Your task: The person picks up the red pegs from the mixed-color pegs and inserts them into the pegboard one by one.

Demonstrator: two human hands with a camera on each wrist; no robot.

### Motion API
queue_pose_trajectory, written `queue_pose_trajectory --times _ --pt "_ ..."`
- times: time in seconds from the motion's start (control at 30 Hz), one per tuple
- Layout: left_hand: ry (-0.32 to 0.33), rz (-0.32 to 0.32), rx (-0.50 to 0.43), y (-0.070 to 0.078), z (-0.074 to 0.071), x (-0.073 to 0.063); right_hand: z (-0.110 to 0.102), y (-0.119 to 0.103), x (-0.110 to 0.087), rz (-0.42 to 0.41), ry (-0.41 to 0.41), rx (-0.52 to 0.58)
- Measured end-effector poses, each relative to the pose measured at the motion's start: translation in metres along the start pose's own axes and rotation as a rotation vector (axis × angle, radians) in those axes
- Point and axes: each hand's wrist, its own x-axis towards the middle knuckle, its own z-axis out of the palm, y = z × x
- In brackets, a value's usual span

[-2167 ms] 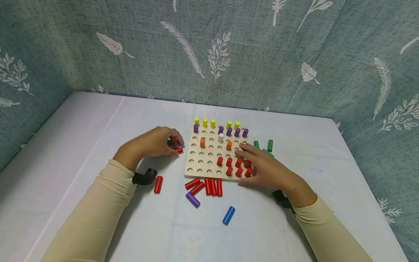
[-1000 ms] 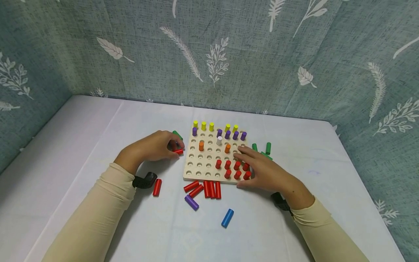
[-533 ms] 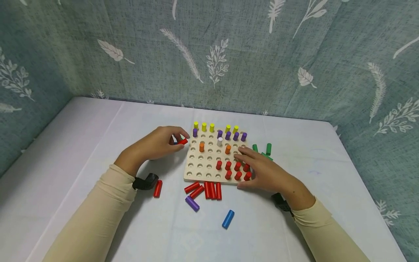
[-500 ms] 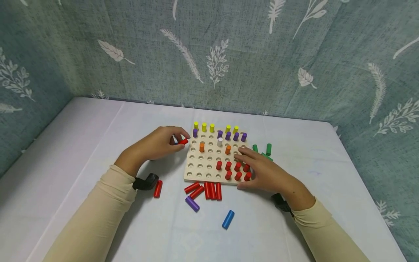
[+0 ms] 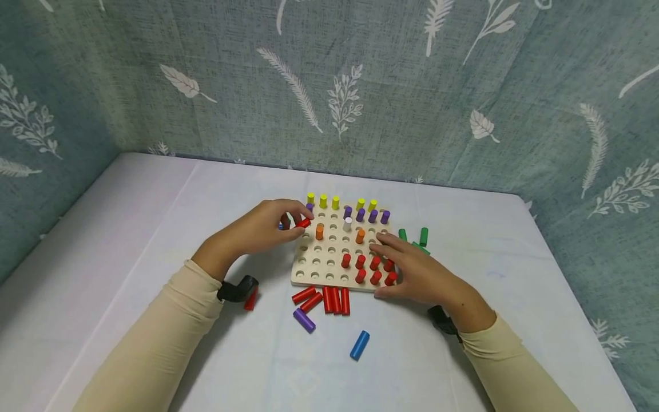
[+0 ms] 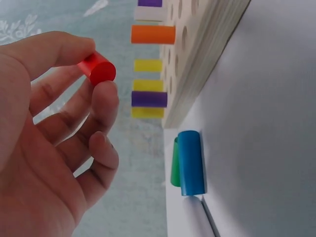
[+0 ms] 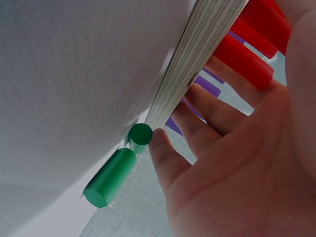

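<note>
My left hand (image 5: 259, 229) pinches a red peg (image 6: 101, 69) between thumb and fingertips, over the left side of the wooden pegboard (image 5: 322, 269). In the left wrist view the peg is tilted, its round end toward the camera, and the other fingers curve loosely. My right hand (image 5: 417, 269) rests at the board's right edge, fingers spread and thumb near the front corner. Its fingertips touch the board's side in the right wrist view, close to standing red pegs (image 7: 244, 59). Yellow pegs (image 5: 336, 202), purple pegs, two orange pegs (image 5: 360, 236) and a white peg (image 5: 347, 224) also stand in holes.
Several loose red pegs (image 5: 336, 300) and a purple peg (image 5: 304, 320) lie before the board, with a blue peg (image 5: 360, 345) nearer. Green pegs (image 5: 424, 236) lie to the right. Left of the board are another blue peg (image 6: 191, 163), a green peg (image 6: 175, 165) and a white one (image 6: 197, 215).
My left hand has lifted the red peg from beside the board's left edge and carried it rightward over the board. The right hand stays at the board's right edge.
</note>
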Motion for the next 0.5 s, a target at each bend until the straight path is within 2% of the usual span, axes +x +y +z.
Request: queue_pose_trajectory --times 0.23,0.5 --pt "0.008 0.001 -0.006 0.013 0.005 -0.002 -0.001 0.002 0.001 -0.008 0.014 0.007" --pt "-0.002 0.052 0.015 0.021 0.009 -0.005 0.004 0.002 0.001 -0.004 0.009 0.025"
